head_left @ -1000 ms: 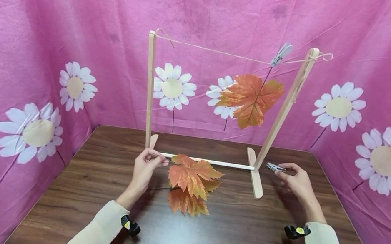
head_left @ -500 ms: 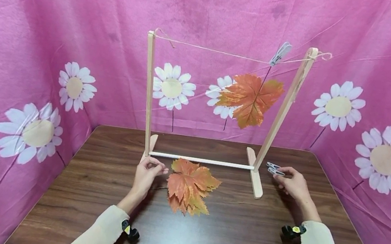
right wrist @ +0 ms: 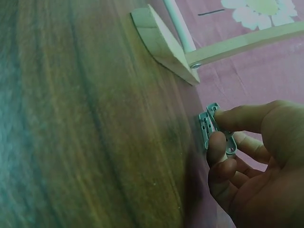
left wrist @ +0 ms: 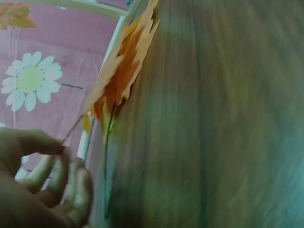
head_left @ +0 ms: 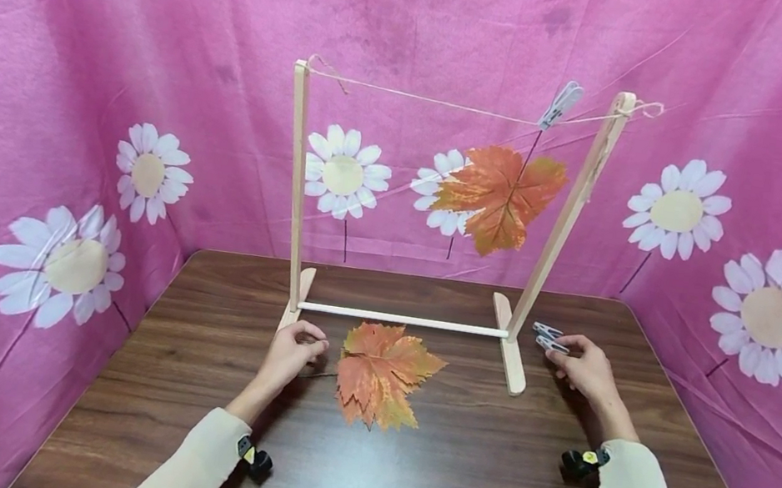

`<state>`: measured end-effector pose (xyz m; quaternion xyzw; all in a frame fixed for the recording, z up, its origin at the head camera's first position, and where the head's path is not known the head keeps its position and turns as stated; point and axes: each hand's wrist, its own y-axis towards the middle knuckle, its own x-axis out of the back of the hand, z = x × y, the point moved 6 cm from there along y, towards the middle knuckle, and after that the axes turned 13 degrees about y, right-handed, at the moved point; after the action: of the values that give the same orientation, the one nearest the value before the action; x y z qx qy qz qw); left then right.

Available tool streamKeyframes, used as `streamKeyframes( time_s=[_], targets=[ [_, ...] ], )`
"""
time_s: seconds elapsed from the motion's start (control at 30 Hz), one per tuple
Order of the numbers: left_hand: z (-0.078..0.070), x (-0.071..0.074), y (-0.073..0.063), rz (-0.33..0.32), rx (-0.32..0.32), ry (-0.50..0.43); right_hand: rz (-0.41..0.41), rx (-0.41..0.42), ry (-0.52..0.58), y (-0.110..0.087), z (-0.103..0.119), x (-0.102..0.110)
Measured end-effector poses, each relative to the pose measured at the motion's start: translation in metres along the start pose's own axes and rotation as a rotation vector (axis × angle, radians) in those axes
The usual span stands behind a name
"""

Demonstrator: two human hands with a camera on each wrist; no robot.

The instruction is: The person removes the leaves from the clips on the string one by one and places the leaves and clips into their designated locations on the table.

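My left hand point(head_left: 294, 354) is at the left foot of a wooden frame. In the left wrist view its thumb and finger pinch the thin stem point(left wrist: 73, 128) of an orange maple leaf point(left wrist: 107, 80). This leaf lies over another orange leaf on the table, whose dark stem point(head_left: 318, 375) points left. Beyond the frame's right foot, my right hand point(head_left: 588, 370) pinches a grey clothespin point(right wrist: 224, 135). A second clothespin point(right wrist: 204, 128) lies close beside it, partly overlapped. Another leaf point(head_left: 503, 202) hangs by its stem from a clothespin point(head_left: 560, 106) on the string.
The wooden frame has a left post point(head_left: 296, 188), a right post point(head_left: 569, 220), a white bottom bar point(head_left: 402, 320) and a string point(head_left: 428, 99) tied across the top. It stands toward the back of the brown table point(head_left: 183, 415). A pink flowered cloth point(head_left: 425, 13) surrounds the table.
My left hand has come down and slightly back, lowering its leaf over the other one. The right hand has shifted a little left, and the two clothespins show more separately.
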<state>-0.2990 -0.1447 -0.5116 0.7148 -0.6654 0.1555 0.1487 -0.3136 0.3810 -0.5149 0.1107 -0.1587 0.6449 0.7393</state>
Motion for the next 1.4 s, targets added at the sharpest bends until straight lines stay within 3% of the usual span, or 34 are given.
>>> streamKeyframes(
  time_s=[0.1,0.2,0.43,0.57,0.77,1.07,1.4],
  targets=[
    [-0.005,0.004,0.000,0.021,-0.068,0.244,-0.010,0.009,-0.039,0.002,-0.002,0.001],
    [-0.007,0.004,0.000,0.049,-0.119,0.416,-0.017,0.017,-0.064,0.003,-0.004,0.002],
    [-0.012,0.001,-0.004,0.091,-0.200,0.580,-0.017,0.030,-0.093,0.004,-0.009,-0.001],
    [-0.016,0.000,-0.007,0.081,-0.242,0.623,-0.025,0.043,-0.119,0.005,-0.011,-0.002],
    [-0.014,0.000,-0.007,0.088,-0.245,0.627,-0.046,0.083,-0.179,0.004,-0.010,-0.001],
    [-0.011,0.000,-0.004,0.102,-0.213,0.614,-0.064,0.068,-0.204,0.001,-0.010,-0.002],
    [-0.012,0.004,0.002,0.119,-0.162,0.556,-0.075,0.047,-0.135,0.003,-0.012,0.000]
  ],
)
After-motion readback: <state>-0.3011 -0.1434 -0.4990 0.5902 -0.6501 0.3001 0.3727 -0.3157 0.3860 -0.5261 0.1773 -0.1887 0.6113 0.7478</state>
